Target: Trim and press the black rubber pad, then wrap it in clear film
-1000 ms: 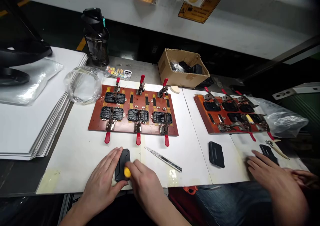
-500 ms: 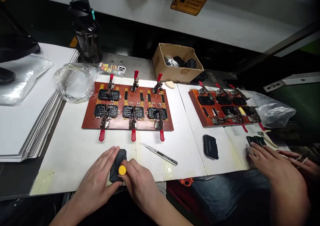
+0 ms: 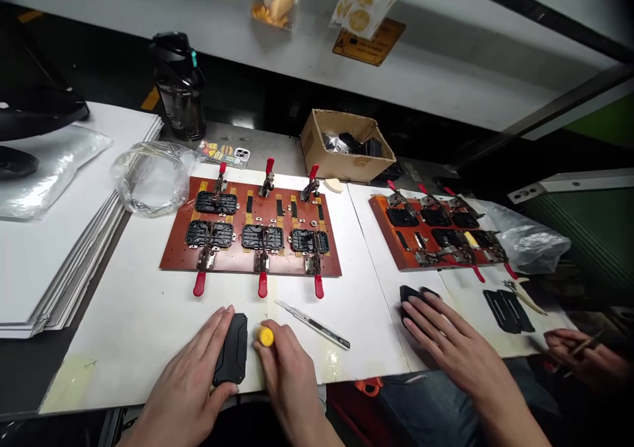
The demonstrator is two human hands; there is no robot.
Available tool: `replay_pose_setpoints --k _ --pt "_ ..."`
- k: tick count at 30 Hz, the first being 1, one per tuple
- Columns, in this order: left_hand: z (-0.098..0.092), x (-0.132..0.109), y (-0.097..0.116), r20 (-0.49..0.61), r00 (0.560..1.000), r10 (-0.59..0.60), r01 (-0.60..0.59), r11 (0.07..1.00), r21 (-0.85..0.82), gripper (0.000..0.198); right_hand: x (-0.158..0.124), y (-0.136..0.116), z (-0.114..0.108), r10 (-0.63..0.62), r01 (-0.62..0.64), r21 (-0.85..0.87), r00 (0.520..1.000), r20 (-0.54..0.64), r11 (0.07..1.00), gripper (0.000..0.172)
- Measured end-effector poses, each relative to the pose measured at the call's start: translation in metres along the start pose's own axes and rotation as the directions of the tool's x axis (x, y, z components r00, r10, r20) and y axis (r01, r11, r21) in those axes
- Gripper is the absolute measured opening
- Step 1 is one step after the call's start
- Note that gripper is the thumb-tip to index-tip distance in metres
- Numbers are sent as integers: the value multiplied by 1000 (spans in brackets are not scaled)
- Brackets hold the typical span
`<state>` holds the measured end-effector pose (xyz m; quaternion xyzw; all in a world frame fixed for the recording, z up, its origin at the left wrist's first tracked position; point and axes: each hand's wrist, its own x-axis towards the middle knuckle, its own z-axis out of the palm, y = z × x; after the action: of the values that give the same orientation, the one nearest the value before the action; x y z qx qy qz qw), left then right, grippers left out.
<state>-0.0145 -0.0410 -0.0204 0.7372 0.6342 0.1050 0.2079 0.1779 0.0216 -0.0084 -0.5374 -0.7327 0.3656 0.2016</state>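
My left hand (image 3: 195,368) grips a black rectangular plastic cover (image 3: 235,351), fingers along its left side and thumb at the bottom edge. The cover lies on the white work surface. My right hand (image 3: 293,378) is closed around a small tool with a round yellow end (image 3: 266,336); the rest of the tool is hidden by the fingers. It is to the right of the cover, a small gap apart. A slim craft knife (image 3: 317,326) lies just right of my right hand. Beyond both hands is a reddish-brown fixture board (image 3: 238,262) with black plastic parts under red-handled clamps.
On the right, a co-worker's hand (image 3: 446,335) rests over another black cover (image 3: 409,295). A second clamp fixture (image 3: 391,239) stands behind it. Farther back are a cardboard box (image 3: 341,163) and a dark bottle (image 3: 181,97). Stacked white sheets (image 3: 64,249) lie left.
My right hand with the yellow-ended tool has moved right, off the black cover. The co-worker's hand has shifted left onto the other black cover. The view has tilted up slightly.
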Motion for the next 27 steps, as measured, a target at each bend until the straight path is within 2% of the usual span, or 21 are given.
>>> replay_pose_setpoints --k 3,7,12,16,19,23,25,27 --pt "-1 1 2 7 1000 -14 14 999 -40 89 -4 -2 0 1 -3 98 1000 17 995 20" --pt "-2 1 5 21 999 -50 51 998 -26 91 -14 -8 3 22 -34 80 989 143 996 20" --pt "0 0 5 8 999 -31 31 999 44 90 -34 -4 -4 31 -79 170 964 266 982 19" --pt "-2 3 6 -17 999 -27 28 998 53 91 -11 -11 0 33 -54 135 988 152 989 16" --pt "-4 5 7 -15 1000 -27 27 999 37 91 6 -15 7 16 -19 25 994 110 1000 22" --pt "-5 5 8 24 997 -67 68 998 -3 93 -11 -12 -2 -48 79 -123 970 236 989 33" --pt "-5 5 8 39 995 -87 88 996 -23 92 -23 -9 -14 -50 103 -141 939 340 985 32" --pt "-7 5 8 47 995 -90 92 995 -42 91 -25 -9 -24 -27 79 -119 919 394 990 31"
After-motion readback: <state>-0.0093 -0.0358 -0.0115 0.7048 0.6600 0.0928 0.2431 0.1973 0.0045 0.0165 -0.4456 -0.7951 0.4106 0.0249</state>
